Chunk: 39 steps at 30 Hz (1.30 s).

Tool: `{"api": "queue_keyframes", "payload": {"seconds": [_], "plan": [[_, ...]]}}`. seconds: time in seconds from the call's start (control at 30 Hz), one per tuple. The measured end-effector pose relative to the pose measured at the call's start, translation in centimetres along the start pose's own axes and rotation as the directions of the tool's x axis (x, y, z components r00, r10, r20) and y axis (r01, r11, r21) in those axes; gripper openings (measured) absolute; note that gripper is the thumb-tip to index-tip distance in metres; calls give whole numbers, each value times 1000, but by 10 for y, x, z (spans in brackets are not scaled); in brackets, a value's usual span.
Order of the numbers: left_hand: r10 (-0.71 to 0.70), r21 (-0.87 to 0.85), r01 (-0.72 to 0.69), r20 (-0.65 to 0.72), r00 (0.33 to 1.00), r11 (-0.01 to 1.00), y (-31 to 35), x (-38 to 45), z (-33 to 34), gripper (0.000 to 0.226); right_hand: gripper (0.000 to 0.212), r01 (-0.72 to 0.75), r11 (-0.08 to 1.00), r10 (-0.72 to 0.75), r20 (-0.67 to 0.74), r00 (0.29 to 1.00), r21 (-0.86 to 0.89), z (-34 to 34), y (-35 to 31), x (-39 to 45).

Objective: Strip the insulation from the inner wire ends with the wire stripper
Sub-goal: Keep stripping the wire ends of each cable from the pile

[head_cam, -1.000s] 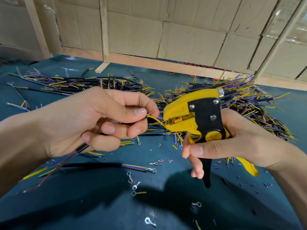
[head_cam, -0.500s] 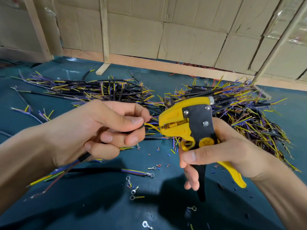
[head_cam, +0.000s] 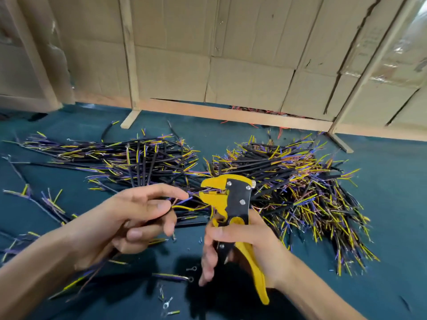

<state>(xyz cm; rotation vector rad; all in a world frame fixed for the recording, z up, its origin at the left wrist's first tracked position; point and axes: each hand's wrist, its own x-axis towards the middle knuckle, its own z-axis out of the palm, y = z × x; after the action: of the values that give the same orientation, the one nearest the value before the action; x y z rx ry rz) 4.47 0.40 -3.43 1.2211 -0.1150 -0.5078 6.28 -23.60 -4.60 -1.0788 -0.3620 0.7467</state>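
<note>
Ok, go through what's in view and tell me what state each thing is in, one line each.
Left hand: pinches a cable, inner wires fanned out.
Cable: yellow wire reaches toward the stripper head; whether it is inside cannot be told.
Stripper: upright, handles spread.
Right hand: grips the stripper handles.
Left pile: loose on the mat.
Right pile: loose on the mat.
Ring terminals: scattered near the hands.

In my right hand the wire stripper is smooth yellow plastic with a matt black plate fixed by shiny metal rivets. My left hand pinches a cable with glossy yellow and purple plastic insulation. Beyond both hands, the wire piles show matt black sheathing. Below my hands, small bright metal ring terminals lie on matt dark-teal cloth. Farther off stand dull, creased cardboard panels on rough bare-wood battens.
</note>
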Motion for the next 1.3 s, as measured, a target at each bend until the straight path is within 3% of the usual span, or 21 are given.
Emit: {"api": "queue_keyframes", "payload": {"seconds": [0.07, 0.2, 0.33, 0.53, 0.77, 0.97, 1.1, 1.2, 1.3], "plan": [[111, 81, -105, -72, 991, 991, -3, 4, -1, 37, 19, 34, 999, -34, 10, 999, 36, -4, 6, 4], [236, 159, -218, -103, 966, 963, -11, 9, 2, 46, 43, 83, 990, -69, -120, 990, 116, -9, 20, 13], [326, 320, -277, -110, 939, 906, -17, 15, 12, 14, 34, 179, 984, -171, -226, 959, 15, -8, 21, 17], [461, 420, -358, -174, 870, 834, -36, 20, 29, 26, 26, 194, 980, -199, -299, 933, -45, -10, 23, 19], [379, 381, -297, -160, 911, 875, -36, 25, 28, 30, 20, 216, 974, -226, -257, 939, -69, -11, 25, 20], [342, 302, -266, -234, 910, 916, -39, 25, 28, 11, 16, 195, 979, -202, -222, 954, -52, -13, 26, 20], [381, 296, -300, -274, 883, 907, -42, 24, 28, 11, 22, 36, 998, -46, -169, 985, -59, -16, 19, 16], [581, 515, -387, -293, 759, 765, -47, 22, 27, 15, 22, -111, 980, 101, -67, 993, -166, -20, 9, 9], [781, 793, -390, -165, 603, 469, -52, 19, 23, 10, 21, -145, 962, 139, -41, 989, -231, -19, 5, 6]]}}
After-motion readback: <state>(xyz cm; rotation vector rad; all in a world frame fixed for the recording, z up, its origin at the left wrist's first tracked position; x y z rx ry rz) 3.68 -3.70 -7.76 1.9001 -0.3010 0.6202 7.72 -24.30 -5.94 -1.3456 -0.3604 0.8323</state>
